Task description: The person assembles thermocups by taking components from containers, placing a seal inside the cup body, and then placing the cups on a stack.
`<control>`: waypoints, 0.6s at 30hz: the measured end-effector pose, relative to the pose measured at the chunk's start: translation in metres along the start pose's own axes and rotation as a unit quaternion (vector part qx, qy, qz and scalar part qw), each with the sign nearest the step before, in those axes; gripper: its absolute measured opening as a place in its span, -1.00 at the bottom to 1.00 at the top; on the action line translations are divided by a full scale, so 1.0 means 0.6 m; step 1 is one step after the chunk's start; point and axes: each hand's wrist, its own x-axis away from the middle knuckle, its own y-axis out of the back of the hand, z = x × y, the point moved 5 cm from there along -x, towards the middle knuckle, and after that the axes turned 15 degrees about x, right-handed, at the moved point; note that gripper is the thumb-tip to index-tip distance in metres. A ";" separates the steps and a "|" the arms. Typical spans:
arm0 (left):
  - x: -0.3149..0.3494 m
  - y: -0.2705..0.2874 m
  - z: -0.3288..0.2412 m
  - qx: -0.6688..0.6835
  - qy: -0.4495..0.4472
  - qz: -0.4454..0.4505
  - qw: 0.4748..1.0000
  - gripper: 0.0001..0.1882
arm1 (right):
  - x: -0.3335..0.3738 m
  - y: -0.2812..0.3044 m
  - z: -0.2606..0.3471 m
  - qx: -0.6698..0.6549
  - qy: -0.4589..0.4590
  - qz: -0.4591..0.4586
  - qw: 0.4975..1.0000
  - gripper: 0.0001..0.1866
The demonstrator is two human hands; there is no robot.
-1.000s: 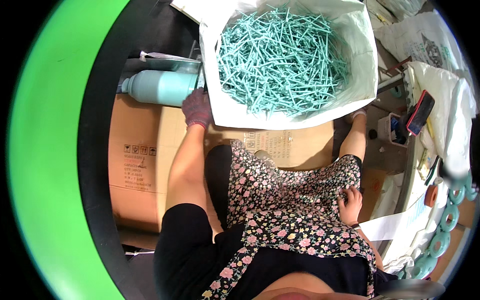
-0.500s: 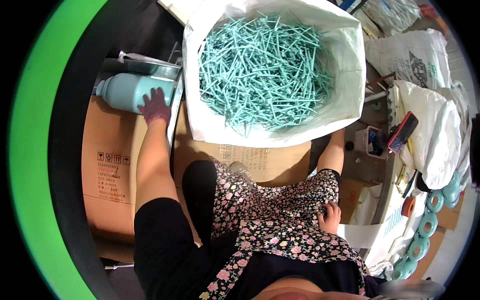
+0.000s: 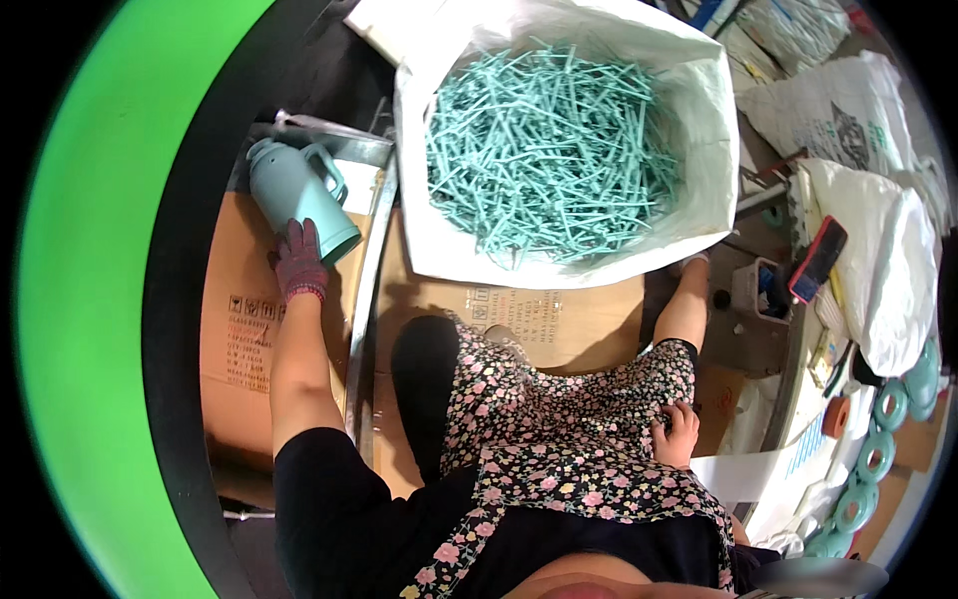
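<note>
A teal vacuum jug (image 3: 299, 195) with a loop handle lies slantwise over a cardboard carton (image 3: 244, 309) on my left. My left hand (image 3: 299, 262), in a dark maroon glove, has its outstretched fingers flat against the jug's side near the base; the thumb points away from it. My right hand (image 3: 677, 436), bare, rests on the flowered apron (image 3: 569, 449) over my lap, its fingers loosely bent and apart, with nothing visible in them. Ahead of me stands a big white sack (image 3: 419, 220) full of thin teal plastic pieces (image 3: 549, 155).
A metal rail (image 3: 364, 319) runs between the carton and my leg. A green belt-like surface (image 3: 80, 299) curves along the far left. To my right, a worktop carries a red-edged phone (image 3: 818, 260), white bags (image 3: 848, 230) and teal rings (image 3: 876, 457). A small bin (image 3: 758, 290) is below.
The jug has turned so its base points toward me and its handle shows. My left hand has shifted slightly nearer with it. My right hand stays on my lap.
</note>
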 end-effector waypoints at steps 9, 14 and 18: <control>-0.020 0.110 -0.004 0.257 -0.153 -0.070 0.952 -0.57 | -0.024 0.018 0.005 -0.028 -0.001 0.010 1.000 -0.66; 0.165 0.383 -0.087 0.340 -0.313 -0.127 0.878 -0.52 | -0.092 0.033 0.053 0.013 0.077 -0.091 0.993 -0.70; 0.263 0.466 -0.153 0.502 -0.358 -0.265 0.742 -0.57 | -0.166 0.045 0.125 -0.407 0.082 0.068 0.907 -0.65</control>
